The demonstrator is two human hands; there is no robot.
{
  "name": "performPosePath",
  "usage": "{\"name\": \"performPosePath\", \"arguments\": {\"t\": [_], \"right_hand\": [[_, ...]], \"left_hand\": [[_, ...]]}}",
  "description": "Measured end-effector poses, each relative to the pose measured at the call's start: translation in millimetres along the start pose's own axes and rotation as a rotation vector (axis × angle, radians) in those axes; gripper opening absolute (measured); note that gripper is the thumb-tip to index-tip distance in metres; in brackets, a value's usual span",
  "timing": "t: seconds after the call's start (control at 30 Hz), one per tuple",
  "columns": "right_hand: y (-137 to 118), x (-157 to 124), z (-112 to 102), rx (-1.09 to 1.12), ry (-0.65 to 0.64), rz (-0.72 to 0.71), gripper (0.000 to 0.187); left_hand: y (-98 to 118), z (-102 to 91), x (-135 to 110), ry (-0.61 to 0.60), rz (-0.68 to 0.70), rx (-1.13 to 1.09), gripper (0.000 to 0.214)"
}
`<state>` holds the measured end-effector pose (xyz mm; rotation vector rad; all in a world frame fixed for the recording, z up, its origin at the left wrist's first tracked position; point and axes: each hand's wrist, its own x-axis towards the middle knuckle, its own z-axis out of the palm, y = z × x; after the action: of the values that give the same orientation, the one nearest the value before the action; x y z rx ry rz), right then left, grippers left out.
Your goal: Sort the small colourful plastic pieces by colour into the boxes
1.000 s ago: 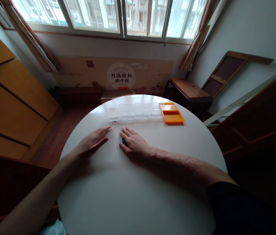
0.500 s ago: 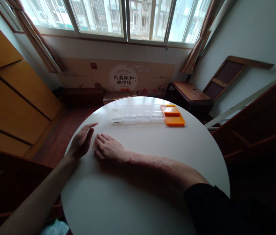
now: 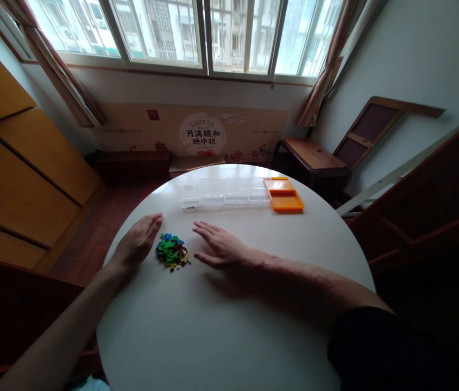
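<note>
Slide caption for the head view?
Left hand and right hand flank small colorful pieces heaped on a white table.

hands [image 3: 221,247] farther apart, colourful pile [image 3: 171,250] uncovered

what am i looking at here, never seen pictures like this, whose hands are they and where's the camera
There's no machine: you see a person's own left hand and right hand, both bare. Every picture comes from one camera worn on that person's head, looking forward and down. On the round white table, a loose pile of small green, blue, brown and yellowish pieces lies between the hands. Beyond it stand a row of clear plastic trays and, at its right end, an orange tray. Neither hand appears to hold anything.
</note>
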<state>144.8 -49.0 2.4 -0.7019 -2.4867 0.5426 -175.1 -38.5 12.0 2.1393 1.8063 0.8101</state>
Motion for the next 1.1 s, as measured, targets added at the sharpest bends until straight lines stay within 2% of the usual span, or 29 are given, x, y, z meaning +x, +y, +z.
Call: {"name": "performPosePath", "arguments": {"t": [0.13,0.23,0.3,0.4,0.5,0.6,0.73,0.87,1.1], "right_hand": [[25,-70,-48,-0.060,0.006,0.133,0.077],[38,-115,-72,-0.151,0.007,0.247,0.078],[42,-137,-81,-0.200,0.015,0.301,0.081],[42,-153,-88,-0.258,0.023,0.329,0.083],[39,-156,-91,-0.294,0.030,0.332,0.088],[38,-154,-92,-0.305,0.015,0.346,0.093],[41,-152,-88,-0.304,-0.035,0.373,0.095],[44,-152,-84,-0.299,-0.044,0.381,0.093],[41,-153,-83,-0.297,-0.052,0.388,0.086]], "left_hand": [[23,-2.0,-1,-0.009,0.024,0.060,0.074],[63,6.7,-5,-0.004,0.116,0.074,0.071],[99,20.7,-9,-0.027,0.188,0.052,0.067],[151,53.2,-18,-0.086,0.341,0.084,0.065],[181,88.6,-24,-0.191,0.429,0.142,0.075],[185,111.5,-24,-0.307,0.463,0.185,0.088],[172,116.4,-18,-0.405,0.556,0.167,0.090],[164,114.6,-15,-0.413,0.580,0.163,0.090],[167,115.7,-20,-0.404,0.568,0.183,0.091]]}}
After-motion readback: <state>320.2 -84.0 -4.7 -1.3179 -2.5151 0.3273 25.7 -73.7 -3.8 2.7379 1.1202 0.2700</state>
